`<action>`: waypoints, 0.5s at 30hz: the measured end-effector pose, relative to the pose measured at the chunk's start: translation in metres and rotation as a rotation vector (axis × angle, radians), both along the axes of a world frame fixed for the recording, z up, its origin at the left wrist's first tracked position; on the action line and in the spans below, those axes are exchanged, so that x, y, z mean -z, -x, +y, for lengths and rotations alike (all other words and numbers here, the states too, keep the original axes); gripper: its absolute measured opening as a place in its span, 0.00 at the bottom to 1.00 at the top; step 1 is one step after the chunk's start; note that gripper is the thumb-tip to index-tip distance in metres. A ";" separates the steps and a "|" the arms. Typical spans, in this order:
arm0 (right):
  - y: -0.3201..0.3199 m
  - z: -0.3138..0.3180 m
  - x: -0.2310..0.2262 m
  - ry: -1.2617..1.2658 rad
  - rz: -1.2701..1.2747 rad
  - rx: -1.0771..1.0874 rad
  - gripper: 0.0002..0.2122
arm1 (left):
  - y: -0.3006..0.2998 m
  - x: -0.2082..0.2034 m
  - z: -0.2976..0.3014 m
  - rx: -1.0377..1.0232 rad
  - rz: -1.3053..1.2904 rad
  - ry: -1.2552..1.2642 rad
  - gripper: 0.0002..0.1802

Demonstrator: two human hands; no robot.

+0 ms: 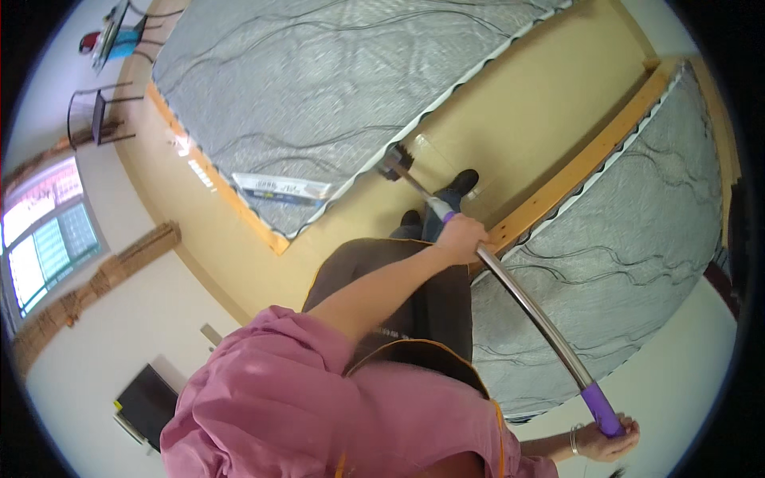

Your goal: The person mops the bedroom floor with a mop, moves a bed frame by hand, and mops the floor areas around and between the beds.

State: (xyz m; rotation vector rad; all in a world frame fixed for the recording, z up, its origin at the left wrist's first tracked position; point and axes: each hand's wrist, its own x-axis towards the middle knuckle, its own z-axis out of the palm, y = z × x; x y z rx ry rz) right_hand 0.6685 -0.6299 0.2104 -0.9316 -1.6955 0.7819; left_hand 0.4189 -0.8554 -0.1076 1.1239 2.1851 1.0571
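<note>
My left hand (462,239) is closed around the lower part of a long-handled floor tool (530,307), a shiny metal pole. My right hand (610,440), with a bracelet at the wrist, grips the purple handle at the pole's upper end. The pole slants from lower right up to the middle. At its far end a small dark head (392,163) sits low beside the edge of a grey mattress (335,80). Whether that head carries bristles or a pad I cannot make out. My dark shoes (465,182) stand on the floor close to it.
A second grey mattress (606,271) in a wooden bed frame (574,179) lies to the right. Tiled floor (518,111) runs between the beds. A flat white-and-blue package (283,189) rests on the left mattress corner. Chairs (100,115) stand far left, near a window (52,231).
</note>
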 end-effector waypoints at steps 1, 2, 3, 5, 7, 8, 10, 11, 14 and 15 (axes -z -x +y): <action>0.025 -0.018 -0.002 -0.549 -0.670 0.157 0.10 | -0.003 -0.005 -0.020 -0.027 -0.023 0.043 0.13; 0.043 -0.029 -0.005 -0.565 -0.654 0.132 0.10 | -0.004 -0.009 -0.039 -0.059 -0.053 0.083 0.14; 0.054 -0.041 -0.010 -0.480 -0.433 0.060 0.07 | -0.007 -0.012 -0.054 -0.079 -0.050 0.069 0.14; 0.097 -0.068 -0.024 -0.967 -0.557 -0.036 0.11 | -0.012 -0.016 -0.083 -0.121 -0.078 0.128 0.15; 0.111 -0.095 -0.040 -0.709 -0.281 -0.179 0.11 | -0.015 -0.008 -0.107 -0.120 -0.100 0.151 0.14; 0.114 -0.106 -0.048 -0.426 -0.030 -0.300 0.11 | -0.017 -0.004 -0.116 -0.093 -0.125 0.184 0.14; 0.134 -0.121 -0.058 -0.444 0.006 -0.439 0.10 | -0.012 -0.014 -0.136 -0.106 -0.153 0.100 0.13; 0.150 -0.126 -0.058 -0.525 0.060 -0.599 0.10 | -0.013 -0.018 -0.147 -0.108 -0.184 0.032 0.12; 0.177 -0.140 -0.069 -0.644 0.174 -0.824 0.11 | -0.008 -0.042 -0.165 0.018 -0.296 0.206 0.14; 0.184 -0.152 -0.074 -0.570 0.124 -0.815 0.11 | -0.009 -0.040 -0.169 0.095 -0.390 0.304 0.17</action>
